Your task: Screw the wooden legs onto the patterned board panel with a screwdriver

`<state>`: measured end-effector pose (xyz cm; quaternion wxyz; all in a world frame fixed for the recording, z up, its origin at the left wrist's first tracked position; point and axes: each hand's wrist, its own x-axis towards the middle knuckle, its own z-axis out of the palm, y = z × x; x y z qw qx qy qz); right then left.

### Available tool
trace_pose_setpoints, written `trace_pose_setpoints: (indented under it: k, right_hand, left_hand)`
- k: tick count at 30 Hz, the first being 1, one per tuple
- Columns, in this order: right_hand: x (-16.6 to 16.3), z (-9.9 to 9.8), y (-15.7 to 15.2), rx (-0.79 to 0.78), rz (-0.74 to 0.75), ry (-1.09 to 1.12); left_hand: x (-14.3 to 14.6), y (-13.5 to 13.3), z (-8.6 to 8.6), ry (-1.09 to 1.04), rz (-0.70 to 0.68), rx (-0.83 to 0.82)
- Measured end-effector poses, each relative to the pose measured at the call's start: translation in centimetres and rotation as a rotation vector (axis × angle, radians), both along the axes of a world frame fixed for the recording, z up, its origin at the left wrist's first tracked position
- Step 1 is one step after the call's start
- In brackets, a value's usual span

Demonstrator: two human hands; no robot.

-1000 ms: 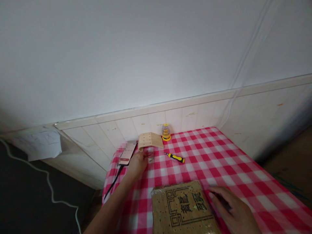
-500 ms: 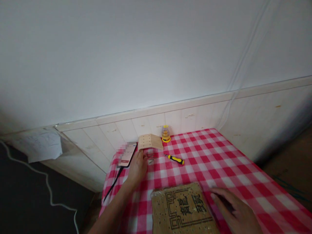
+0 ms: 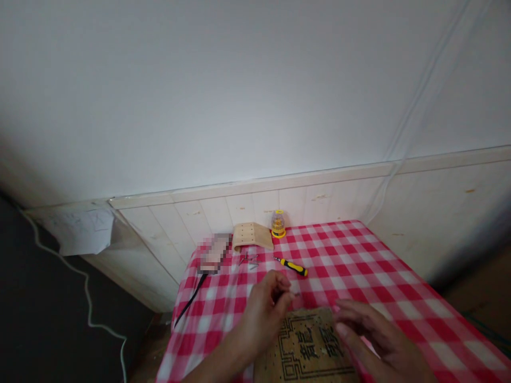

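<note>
My left hand [image 3: 268, 304] is raised over the far left corner of a wooden board [image 3: 315, 367] with black characters and a line border. Its thumb and forefinger pinch a small, thin, screw-like piece [image 3: 295, 294], too small to make out clearly. By the board's right edge is my right hand [image 3: 377, 338], fingers loosely bent and apart, with nothing seen in it. Several thin metal pieces [image 3: 251, 260] lie loose beyond my left hand. To their right rests a yellow and black screwdriver [image 3: 294, 267].
A bent light-wood piece with holes [image 3: 250, 236] stands by the wall, beside a yellow-based bit case [image 3: 278, 226]. A phone [image 3: 216, 254] with a black cable [image 3: 190, 300] lies at the left edge of the checked tablecloth [image 3: 399, 287].
My left hand has come back from the loose metal pieces to above the board, with a small piece pinched in it. My right hand stays near the board's right edge. The view has shifted slightly.
</note>
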<state>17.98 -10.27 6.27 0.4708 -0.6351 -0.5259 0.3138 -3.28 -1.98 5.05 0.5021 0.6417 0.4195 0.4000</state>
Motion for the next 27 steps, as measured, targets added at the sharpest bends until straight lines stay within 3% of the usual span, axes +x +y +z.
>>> trace_pose_setpoints:
  k: [5, 11, 14, 17, 21, 24, 27]
  right_hand:
    - [-3.8, 0.8, 1.3, -0.010, 0.184, 0.085]
    - [-3.9, 0.3, 2.6, -0.048, 0.282, 0.164]
    - [-2.9, -0.3, 3.3, -0.025, 0.192, 0.134]
    - [-1.1, -1.3, 4.2, 0.064, 0.058, 0.070]
    - [1.4, -2.9, 5.1, 0.079, -0.021, -0.003]
    - [2.0, -4.1, 5.1, 0.056, -0.046, -0.043]
    - [1.9, -5.1, 4.8, 0.068, -0.079, -0.089]
  left_hand:
    - [1.4, -2.0, 1.0, -0.180, -0.123, -0.132]
    - [0.7, -1.6, 0.5, -0.234, -0.125, -0.140]
    - [-0.4, 0.1, -0.2, -0.032, -0.029, -0.027]
    - [-2.5, 3.5, -1.0, 0.354, 0.216, 0.194]
    - [-5.7, 8.1, -2.0, 0.495, 0.403, 0.250]
    - [-6.6, 9.7, -3.0, 0.592, 0.433, 0.255]
    - [-6.0, 9.7, -4.2, 0.672, 0.415, 0.247]
